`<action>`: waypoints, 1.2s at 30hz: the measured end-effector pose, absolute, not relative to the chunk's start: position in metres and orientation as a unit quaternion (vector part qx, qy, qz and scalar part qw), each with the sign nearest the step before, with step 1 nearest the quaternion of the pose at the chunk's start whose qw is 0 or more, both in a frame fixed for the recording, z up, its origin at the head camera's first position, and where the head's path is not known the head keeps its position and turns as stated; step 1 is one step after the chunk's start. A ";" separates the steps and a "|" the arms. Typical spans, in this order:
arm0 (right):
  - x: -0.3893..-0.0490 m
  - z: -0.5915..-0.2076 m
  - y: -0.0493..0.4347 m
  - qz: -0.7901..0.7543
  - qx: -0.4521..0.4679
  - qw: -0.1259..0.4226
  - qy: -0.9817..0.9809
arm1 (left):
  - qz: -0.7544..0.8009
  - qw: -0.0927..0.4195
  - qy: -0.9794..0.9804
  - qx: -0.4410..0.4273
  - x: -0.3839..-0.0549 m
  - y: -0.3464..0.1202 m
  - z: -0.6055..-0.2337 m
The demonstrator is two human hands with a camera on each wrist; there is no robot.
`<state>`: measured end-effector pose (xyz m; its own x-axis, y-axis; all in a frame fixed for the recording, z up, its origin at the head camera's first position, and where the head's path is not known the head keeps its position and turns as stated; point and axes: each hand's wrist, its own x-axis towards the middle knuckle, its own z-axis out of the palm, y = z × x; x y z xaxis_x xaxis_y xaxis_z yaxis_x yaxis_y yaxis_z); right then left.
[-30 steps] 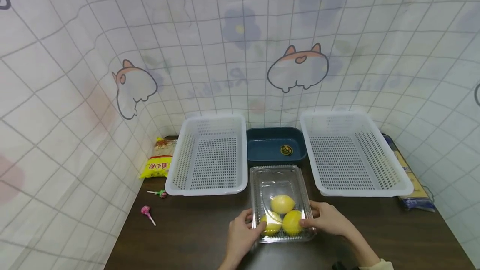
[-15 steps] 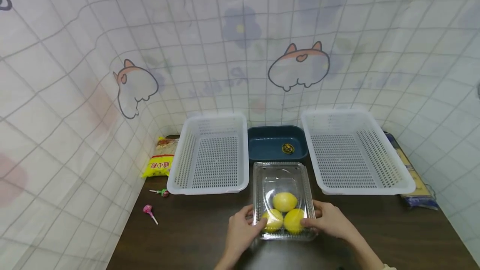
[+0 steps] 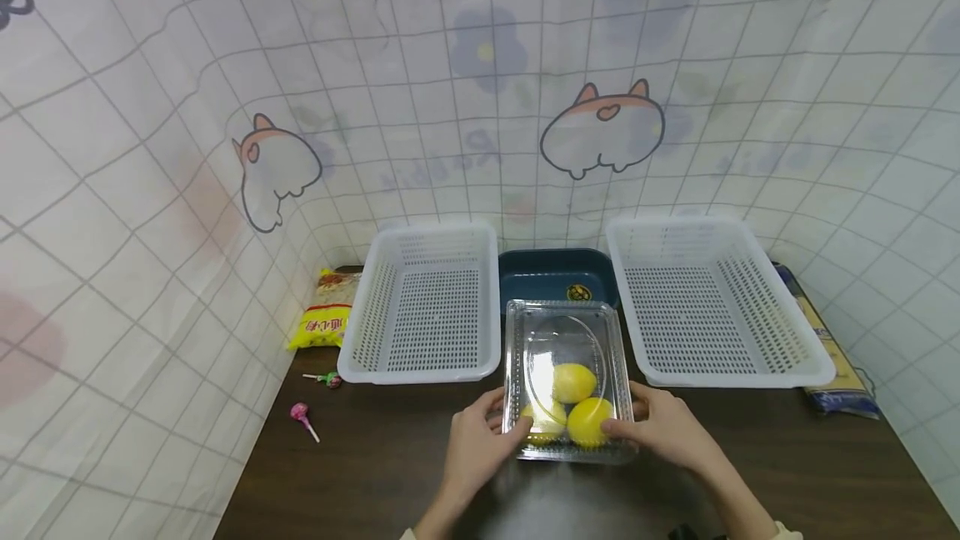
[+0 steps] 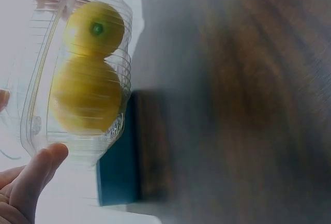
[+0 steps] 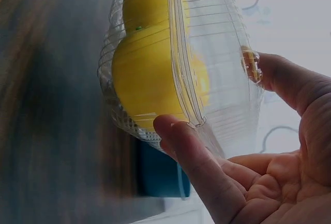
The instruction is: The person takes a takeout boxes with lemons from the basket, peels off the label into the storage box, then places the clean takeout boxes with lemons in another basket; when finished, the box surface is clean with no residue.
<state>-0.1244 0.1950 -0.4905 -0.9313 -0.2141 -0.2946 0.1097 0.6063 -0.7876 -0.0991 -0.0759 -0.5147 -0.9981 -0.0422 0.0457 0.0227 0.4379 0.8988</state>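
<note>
A clear plastic clamshell box (image 3: 564, 332) with its lid down holds three yellow lemons (image 3: 573, 383). My left hand (image 3: 480, 444) grips its left side, thumb over the lid and fingers along the edge. On the opposite side my right hand (image 3: 667, 427) holds it likewise, thumb on top. In both wrist views the box is raised above the table, with lemons (image 4: 87, 94) (image 5: 142, 79) showing through its ribbed wall. Behind it, a dark blue tray (image 3: 551, 267) is partly covered by the box; a small turtle-patterned item (image 3: 578, 293) lies in that tray.
White perforated baskets stand at left (image 3: 435, 377) and right (image 3: 738, 380). A yellow packet (image 3: 324, 319) lies far left, with a green-wrapped lollipop (image 3: 328, 379) and a pink lollipop (image 3: 302, 413) nearer. A long blue-and-yellow packet (image 3: 840, 382) lies beyond the right basket.
Both hands have lifted the clamshell box and brought it slightly away from me, so its far end now overlaps the blue tray's front. The head view has shifted slightly.
</note>
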 end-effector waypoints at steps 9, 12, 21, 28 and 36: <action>-0.124 -0.463 0.192 -0.413 -0.037 0.138 0.899 | -0.532 0.053 -0.845 -0.009 -0.106 -0.080 -0.494; -0.125 -0.452 0.189 -0.416 -0.031 0.129 0.899 | -0.540 0.064 -0.839 -0.008 -0.107 -0.083 -0.486; -0.138 -0.438 0.165 -0.431 -0.049 0.087 0.897 | -0.525 0.084 -0.847 -0.008 -0.121 -0.106 -0.459; -0.155 -0.436 0.144 -0.498 -0.088 0.092 0.858 | -0.520 0.078 -0.851 0.009 -0.135 -0.131 -0.447; -0.170 -0.430 0.123 -0.578 -0.100 0.134 0.798 | -0.515 0.027 -0.856 0.030 -0.158 -0.165 -0.438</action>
<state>-0.1700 0.1232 -0.4304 -0.9439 -0.3152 -0.0989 -0.0043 0.3110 -0.9504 -0.1581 -0.1649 -0.4384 -0.9967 -0.0794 0.0156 -0.0234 0.4683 0.8833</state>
